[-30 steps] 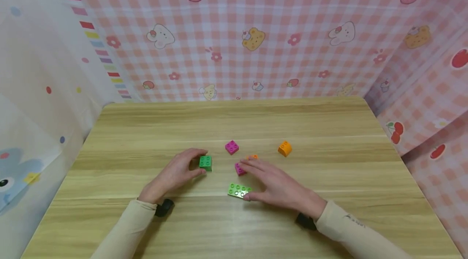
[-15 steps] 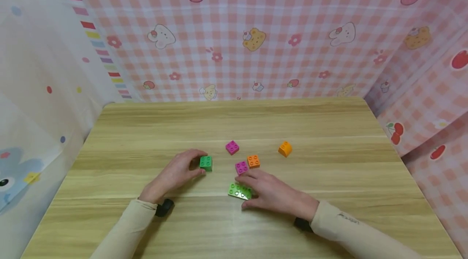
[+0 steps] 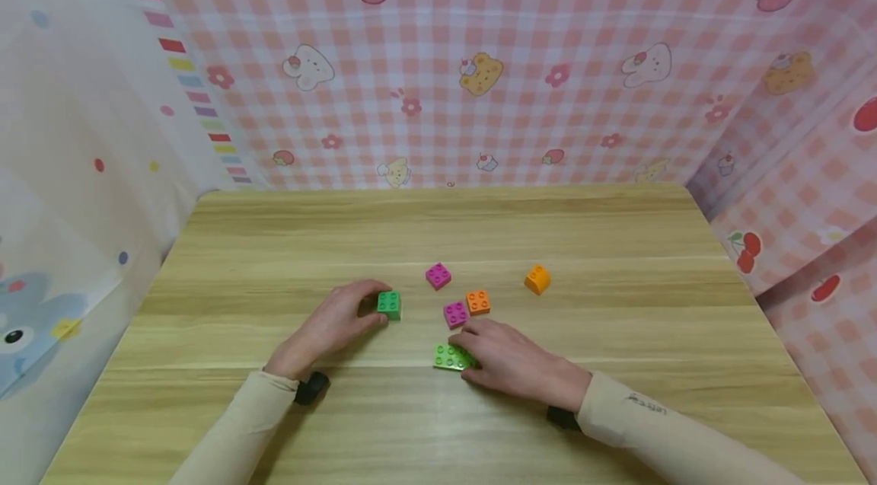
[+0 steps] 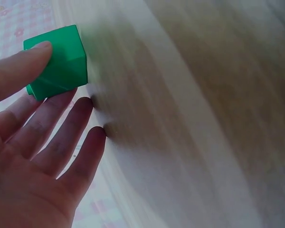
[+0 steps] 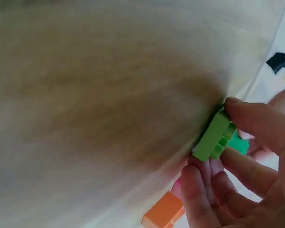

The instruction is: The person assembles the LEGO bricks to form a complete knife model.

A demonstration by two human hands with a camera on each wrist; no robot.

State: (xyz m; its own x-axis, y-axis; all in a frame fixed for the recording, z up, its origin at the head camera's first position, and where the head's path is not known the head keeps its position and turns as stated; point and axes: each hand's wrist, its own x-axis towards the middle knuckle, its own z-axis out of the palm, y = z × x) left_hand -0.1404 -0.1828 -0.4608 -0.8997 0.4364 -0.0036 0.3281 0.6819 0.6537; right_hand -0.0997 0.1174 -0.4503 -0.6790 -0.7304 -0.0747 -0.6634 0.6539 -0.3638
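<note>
On the left, my left hand (image 3: 332, 327) holds a green 2x2 toy building brick (image 3: 389, 305) between thumb and fingers on the table. The left wrist view shows the thumb against one face of this green brick (image 4: 61, 64), fingers at the opposite side. My right hand (image 3: 517, 363) pinches the right end of a flat lime-green 2x4 brick (image 3: 447, 356), its knuckles hiding part of the studs. From the right wrist, the thumb lies at one long side of the lime-green brick (image 5: 212, 137) and the fingertips at the other.
Just beyond the right hand lie a magenta brick (image 3: 455, 314) and an orange 2x2 brick (image 3: 478, 302), side by side. Farther back are another magenta brick (image 3: 438, 276) and a curved orange brick (image 3: 537, 279). Checked cloth (image 3: 438, 127) hangs behind the wooden table (image 3: 308, 234).
My right hand has drawn back from over the magenta and orange bricks, uncovering them, and its thumb and fingers have closed on the lime-green brick. The left hand keeps its place.
</note>
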